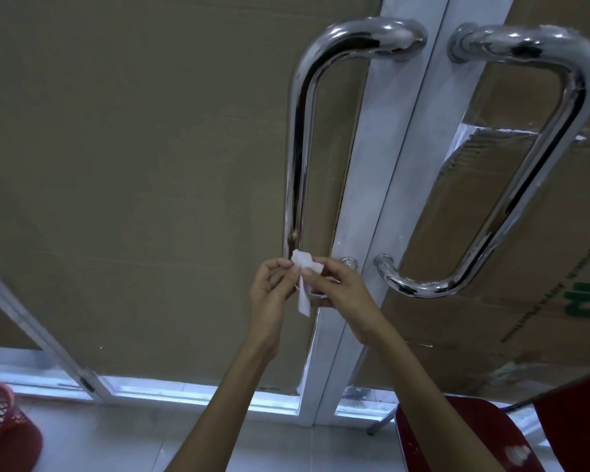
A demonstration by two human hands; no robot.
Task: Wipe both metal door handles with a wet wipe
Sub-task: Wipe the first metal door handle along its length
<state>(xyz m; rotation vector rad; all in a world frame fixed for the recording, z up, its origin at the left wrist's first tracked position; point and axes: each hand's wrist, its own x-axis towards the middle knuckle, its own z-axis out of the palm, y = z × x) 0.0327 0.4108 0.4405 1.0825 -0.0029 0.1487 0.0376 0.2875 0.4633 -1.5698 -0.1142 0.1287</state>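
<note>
Both hands up at the bottom of the left curved chrome door handle (298, 137). My left hand (269, 294) and right hand (338, 294) each pinch the small crumpled white wet wipe (304, 270) by its top, one tail hanging loose between them. Looks like I'm spreading or refolding it for a usable face before wrapping the bar. Wipe sits just in front of that handle's lower end; can't tell if it touches. Right chrome door handle (532, 158) well apart, not yet reached.
</note>
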